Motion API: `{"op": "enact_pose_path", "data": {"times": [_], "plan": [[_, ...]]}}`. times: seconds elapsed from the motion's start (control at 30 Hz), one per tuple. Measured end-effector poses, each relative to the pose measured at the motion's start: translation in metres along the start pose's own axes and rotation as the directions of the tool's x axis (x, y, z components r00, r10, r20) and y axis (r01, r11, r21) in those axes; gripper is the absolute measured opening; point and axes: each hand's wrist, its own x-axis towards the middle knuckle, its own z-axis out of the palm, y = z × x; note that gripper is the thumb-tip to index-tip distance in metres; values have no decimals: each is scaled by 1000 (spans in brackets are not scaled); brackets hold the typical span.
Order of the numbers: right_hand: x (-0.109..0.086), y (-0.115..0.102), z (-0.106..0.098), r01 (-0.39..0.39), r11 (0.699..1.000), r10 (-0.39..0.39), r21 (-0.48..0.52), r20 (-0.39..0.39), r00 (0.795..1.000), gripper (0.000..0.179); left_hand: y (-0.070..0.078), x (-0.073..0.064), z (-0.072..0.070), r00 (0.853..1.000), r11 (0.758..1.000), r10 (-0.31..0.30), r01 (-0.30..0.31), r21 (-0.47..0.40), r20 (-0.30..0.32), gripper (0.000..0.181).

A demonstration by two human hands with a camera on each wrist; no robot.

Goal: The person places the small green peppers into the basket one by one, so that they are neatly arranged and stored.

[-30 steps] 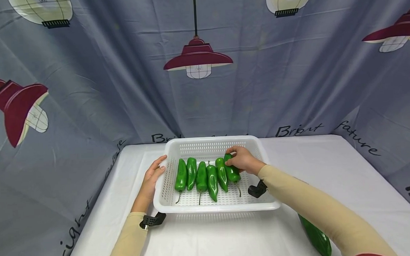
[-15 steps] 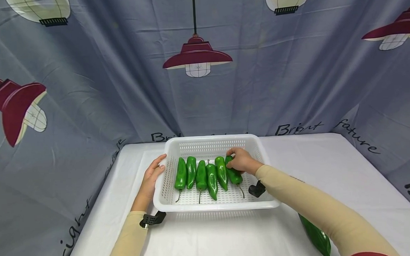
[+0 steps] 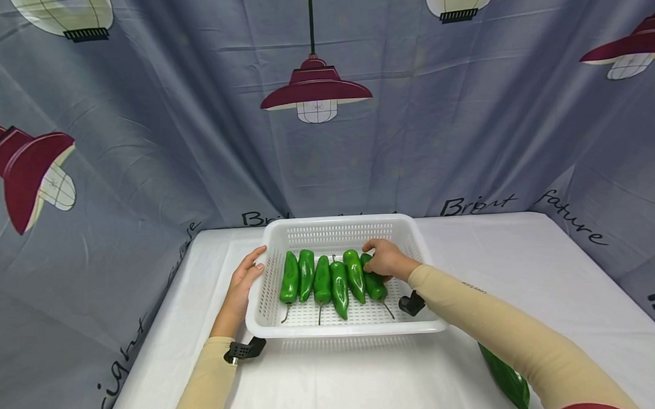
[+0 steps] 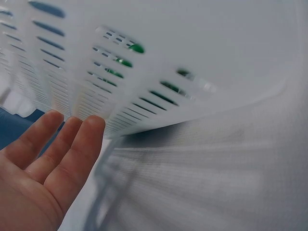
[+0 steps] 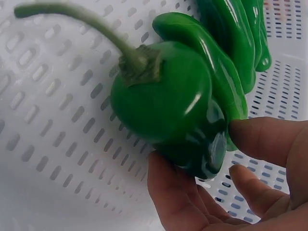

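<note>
A white perforated plastic basket (image 3: 345, 331) holds several long green chili peppers (image 3: 322, 283) laid side by side in a row. My right hand (image 3: 388, 259) reaches into it at the right end of the row. There it holds the rightmost green pepper (image 5: 163, 91) between thumb and fingers. That pepper's curved stem (image 3: 388, 311) points toward the front. The left hand (image 4: 53, 168) has its fingers extended against the basket's outer left wall, fingertips at the slots. In the head view, its thumb and fingertips are right at the left rim.
Another dark green vegetable (image 3: 506, 379) lies on the white tablecloth (image 3: 366, 377) at the front right, partly behind the right forearm. A grey-blue curtain (image 3: 211, 142) with printed lamps hangs behind and around the table. Each wrist wears a black camera (image 3: 247, 350).
The rightmost pepper has shifted slightly, its stem end swinging to the right, with my right hand still at it. The left hand and basket stay put.
</note>
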Motion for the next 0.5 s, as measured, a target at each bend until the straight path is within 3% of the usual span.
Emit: {"op": "enact_pose_path", "data": {"times": [0.5], "plan": [[0,1,2,14,999,-16,38,51,999,54,3,-1,2,1000,1000,11,-11,7,-3,49]]}}
